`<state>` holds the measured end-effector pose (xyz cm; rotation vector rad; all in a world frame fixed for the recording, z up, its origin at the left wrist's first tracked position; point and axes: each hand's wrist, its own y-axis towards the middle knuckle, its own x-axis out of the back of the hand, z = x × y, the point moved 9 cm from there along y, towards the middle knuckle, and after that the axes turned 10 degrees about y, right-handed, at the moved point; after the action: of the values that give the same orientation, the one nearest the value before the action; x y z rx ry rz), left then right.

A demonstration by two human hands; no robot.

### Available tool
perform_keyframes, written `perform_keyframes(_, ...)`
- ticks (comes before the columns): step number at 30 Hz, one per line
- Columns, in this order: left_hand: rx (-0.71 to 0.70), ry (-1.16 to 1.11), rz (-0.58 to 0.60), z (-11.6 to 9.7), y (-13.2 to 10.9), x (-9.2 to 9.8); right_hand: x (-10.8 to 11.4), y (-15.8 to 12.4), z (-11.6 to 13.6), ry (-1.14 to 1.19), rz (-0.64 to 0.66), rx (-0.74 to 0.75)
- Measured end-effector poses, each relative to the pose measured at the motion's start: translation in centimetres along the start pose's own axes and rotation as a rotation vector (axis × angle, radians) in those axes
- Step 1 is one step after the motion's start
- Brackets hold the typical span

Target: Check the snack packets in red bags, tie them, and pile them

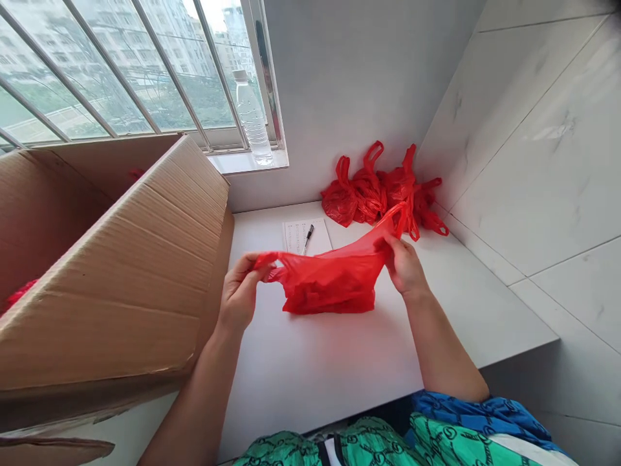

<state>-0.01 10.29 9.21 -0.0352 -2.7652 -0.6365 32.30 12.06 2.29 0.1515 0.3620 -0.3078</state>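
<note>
A red plastic bag [334, 281] is stretched between my two hands over the white table. My left hand [241, 291] pinches the handle at its left end. At the other end, my right hand [405, 264] grips the bag's upper right side, with the second handle rising past the fingers. Darker shapes show through the thin plastic low in the bag; what they are I cannot make out. The bag's bottom hangs at or just above the tabletop.
Several knotted red bags [371, 194] lie against the wall at the back right. A pen [308, 238] rests on a printed sheet [295, 234] behind the bag. On the left stands a large open cardboard box [145, 259]. A clear bottle [253, 120] is on the windowsill.
</note>
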Motion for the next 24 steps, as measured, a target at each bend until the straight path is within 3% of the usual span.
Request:
perform_keyframes(2, -0.111, 0.03, 0.077, -1.8, -0.4, 0.1, 0.4, 0.3, -0.6, 0.107, 0.022, -0.113)
perform_keyframes(4, -0.213, 0.157, 0.152, -4.4, -1.2, -0.6, -0.5, -0.1, -1.1, 0.162, 0.094, -0.207)
perform_keyframes(6, -0.308, 0.316, 0.198, -7.1, -2.0, -2.1, -2.0, -0.9, -1.2, 0.194, 0.163, -0.264)
perform_keyframes(8, -0.385, 0.506, 0.291, -8.7, -2.7, -4.7, -3.3, -1.7, -1.1, 0.21, 0.218, -0.279)
perform_keyframes(11, -0.343, 0.789, 0.473, -6.9, -3.1, -8.6, -4.2, -2.1, -0.6, 0.196, 0.279, -0.24)
perform_keyframes(13, -0.282, 0.877, 0.558, -4.7, -3.3, -9.8, -3.8, -1.7, -0.2, 0.192, 0.263, -0.192)
perform_keyframes(15, -0.26, 0.838, 0.628, -3.3, -3.8, -10.3, -2.4, -1.0, -0.1, 0.213, 0.186, -0.152)
perform_keyframes(18, -0.229, 0.703, 0.667, -3.0, -4.8, -9.9, -0.1, -0.4, -0.4, 0.225, 0.075, -0.139)
perform_keyframes(21, -0.211, 0.711, 0.682, -3.6, -6.1, -9.7, 0.1, -1.0, 0.4, 0.126, 0.153, -0.119)
perform_keyframes(24, -0.217, 0.886, 0.75, -4.0, -7.6, -10.4, -0.9, -3.6, 5.1, -0.086, 0.227, 0.173)
